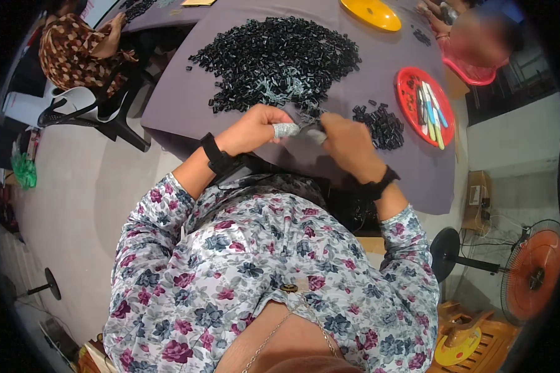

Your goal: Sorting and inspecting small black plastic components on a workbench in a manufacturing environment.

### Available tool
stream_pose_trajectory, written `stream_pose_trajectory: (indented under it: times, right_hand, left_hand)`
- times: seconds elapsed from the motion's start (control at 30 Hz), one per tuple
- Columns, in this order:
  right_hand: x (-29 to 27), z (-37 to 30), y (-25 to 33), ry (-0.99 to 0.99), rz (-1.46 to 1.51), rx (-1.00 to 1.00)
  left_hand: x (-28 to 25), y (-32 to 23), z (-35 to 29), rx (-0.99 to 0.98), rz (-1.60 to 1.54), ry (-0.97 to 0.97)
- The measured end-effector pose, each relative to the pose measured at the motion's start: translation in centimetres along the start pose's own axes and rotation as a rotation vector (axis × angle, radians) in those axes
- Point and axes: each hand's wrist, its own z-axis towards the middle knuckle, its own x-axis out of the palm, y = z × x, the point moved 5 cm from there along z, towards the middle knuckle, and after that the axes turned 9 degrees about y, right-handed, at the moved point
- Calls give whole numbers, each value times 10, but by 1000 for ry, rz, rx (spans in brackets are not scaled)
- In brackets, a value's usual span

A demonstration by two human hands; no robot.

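My left hand is closed in a pinch at the table's near edge, with silvery-white tape wrapped round one digit. Facing it, just to the right, my right hand has its fingers curled in, also with pale wrapping at the thumb; it is partly blurred. Whatever small thing lies between the fingertips is too smeared to name. Right beyond the hands spreads a big pile of small black plastic pieces, with greyish translucent bits on its near side. A smaller heap of black pieces lies beside my right hand.
On the grey tablecloth, a red plate at the right holds several slim-handled tools and black bits. A yellow plate stands farther back. People sit at left and right. A chair and an orange fan flank me.
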Motion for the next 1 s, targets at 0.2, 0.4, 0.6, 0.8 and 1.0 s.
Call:
stream_pose_trajectory:
  times: [0.2,0.4,0.6,0.8,1.0]
  right_hand:
    - [-32,-28,-57,40,-177,324]
    - [-45,-41,-81,-66,-96,357]
    - [-32,-23,-40,-150,103,88]
    - [-3,6,5,-37,225,35]
    - [19,17,11,93,182,16]
  left_hand:
    - [-36,6,-7,51,226,-227]
    - [-33,-3,-13,3,481,-251]
    - [-8,-23,0,187,929,-216]
    - [-6,-23,14,58,1143,-160]
    - [-1,-29,16,40,1145,-143]
